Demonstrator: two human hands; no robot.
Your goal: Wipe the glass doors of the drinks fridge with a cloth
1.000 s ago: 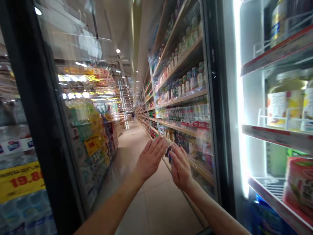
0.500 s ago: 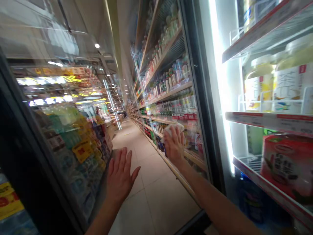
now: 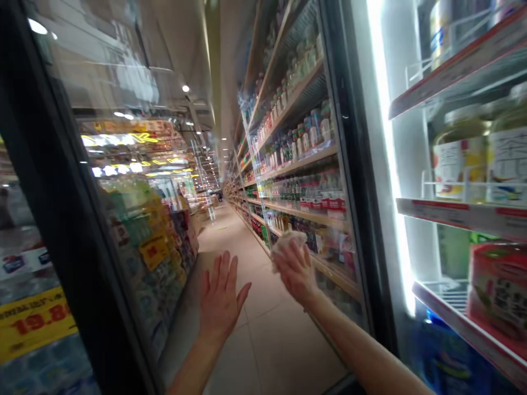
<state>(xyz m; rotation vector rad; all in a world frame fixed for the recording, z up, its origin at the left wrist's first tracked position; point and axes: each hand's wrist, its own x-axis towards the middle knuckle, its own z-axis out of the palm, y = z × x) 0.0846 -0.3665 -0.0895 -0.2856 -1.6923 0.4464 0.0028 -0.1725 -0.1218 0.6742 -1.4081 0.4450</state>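
I stand at the open glass door (image 3: 247,137) of a lit drinks fridge and see a shop aisle through the pane. My left hand (image 3: 220,299) lies flat on the glass low down, fingers spread, holding nothing. My right hand (image 3: 294,271) is a little higher and to the right, closed on a crumpled white cloth (image 3: 288,240) that it presses against the pane.
The door's black frame (image 3: 358,192) stands right of my right hand. Beyond it are fridge shelves (image 3: 461,214) with yellow-labelled bottles (image 3: 461,159) and a red package (image 3: 498,285). Another dark door frame (image 3: 61,219) is at left.
My hands were together on the cloth. The left hand has dropped down-left and spread flat on the glass. The right hand keeps the cloth, and has moved up and then slightly down across the pane.
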